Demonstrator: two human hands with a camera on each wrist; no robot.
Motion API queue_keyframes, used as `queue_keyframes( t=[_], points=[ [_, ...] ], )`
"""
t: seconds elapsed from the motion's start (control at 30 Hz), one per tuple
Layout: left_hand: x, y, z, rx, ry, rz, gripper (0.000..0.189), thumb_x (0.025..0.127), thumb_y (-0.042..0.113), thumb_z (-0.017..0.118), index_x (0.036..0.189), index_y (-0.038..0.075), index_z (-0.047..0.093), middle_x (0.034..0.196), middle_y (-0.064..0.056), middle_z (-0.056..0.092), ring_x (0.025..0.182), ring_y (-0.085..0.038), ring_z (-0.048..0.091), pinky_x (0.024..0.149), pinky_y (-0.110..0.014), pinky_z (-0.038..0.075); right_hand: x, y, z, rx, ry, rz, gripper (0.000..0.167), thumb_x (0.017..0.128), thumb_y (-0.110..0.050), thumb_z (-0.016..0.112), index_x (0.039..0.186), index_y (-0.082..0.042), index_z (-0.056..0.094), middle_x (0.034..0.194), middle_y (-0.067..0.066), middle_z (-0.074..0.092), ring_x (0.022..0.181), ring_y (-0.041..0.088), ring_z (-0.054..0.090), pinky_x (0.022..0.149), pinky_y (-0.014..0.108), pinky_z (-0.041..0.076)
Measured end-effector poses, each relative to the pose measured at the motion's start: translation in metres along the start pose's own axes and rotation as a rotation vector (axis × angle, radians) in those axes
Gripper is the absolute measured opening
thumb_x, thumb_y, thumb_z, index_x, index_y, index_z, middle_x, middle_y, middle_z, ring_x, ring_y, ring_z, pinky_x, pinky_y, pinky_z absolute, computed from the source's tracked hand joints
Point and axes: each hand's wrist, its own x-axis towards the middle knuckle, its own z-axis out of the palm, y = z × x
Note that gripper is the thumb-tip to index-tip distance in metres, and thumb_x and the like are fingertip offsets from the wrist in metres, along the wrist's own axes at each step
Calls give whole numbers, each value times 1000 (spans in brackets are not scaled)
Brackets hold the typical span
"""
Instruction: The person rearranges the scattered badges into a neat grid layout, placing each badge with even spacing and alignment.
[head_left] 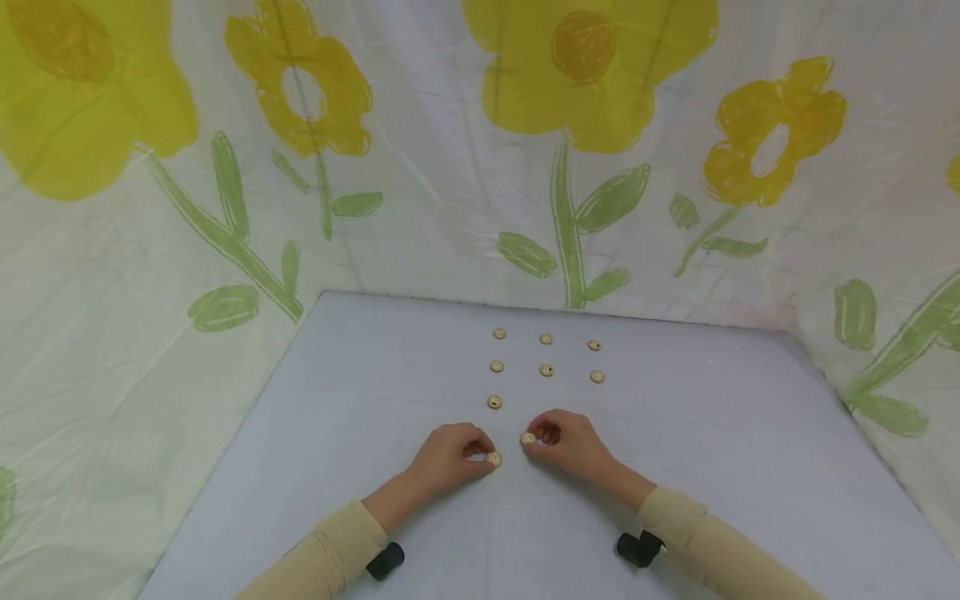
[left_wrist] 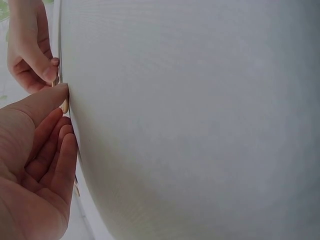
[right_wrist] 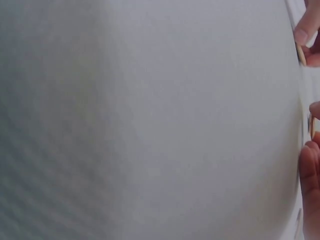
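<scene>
My left hand pinches a small round wooden disc between thumb and fingertips, low over the table. To its right, my right hand pinches a second wooden disc by its edge, its face with small dark marks turned toward the head camera. A narrow gap separates the two discs. In the left wrist view the left hand is near, with the held disc seen edge-on. The right wrist view catches only part of the right hand and its disc at the frame's edge.
Beyond the hands lie several similar discs: a back row, a middle row and a single disc nearest the left hand. The pale table meets a flower-printed curtain at its back and sides.
</scene>
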Motion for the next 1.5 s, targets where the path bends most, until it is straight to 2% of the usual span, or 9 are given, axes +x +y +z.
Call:
queue_keyframes(
  t=[0.33,0.47,0.77,1.07,1.3,1.5],
  points=[
    [-1,3,-1,5,-12,-26,12,84,22,77,93,15,73,88,6,67,80,-9,59,73,-27,49,11,15,-8,-6,43,126,18,79,-22,82,91,-16,71,78,-8,61,72,10,55,65,24,47],
    [-2,5,-2,1,-22,-44,13,85,24,76,94,16,73,88,6,67,80,-9,58,73,-27,48,15,20,-12,-14,54,121,18,79,-22,82,92,-16,71,78,-8,61,72,10,55,64,25,48],
    [-2,3,0,4,-19,-36,12,85,23,77,94,16,73,88,7,66,81,-7,58,73,-26,49,20,27,-20,-55,78,79,18,80,-19,81,93,-11,71,78,-6,61,72,10,55,64,25,47],
    [-2,2,0,8,-19,-34,12,84,23,77,93,16,73,88,8,66,80,-7,58,73,-26,48,22,29,-24,-67,111,82,19,79,-17,81,92,-8,71,77,-4,61,71,11,54,63,26,46],
    [-1,2,0,-1,-23,-42,11,84,23,77,93,16,73,87,8,66,80,-7,58,73,-26,49,22,34,-22,-79,178,13,17,76,-12,80,87,-5,70,73,-4,58,67,9,51,59,24,43],
    [-2,2,-1,0,-22,-47,12,84,22,77,93,16,73,87,8,66,79,-7,57,72,-26,48,23,35,-23,-89,127,94,18,79,-16,81,91,-8,71,76,-4,59,71,11,52,63,27,44]
  ],
)
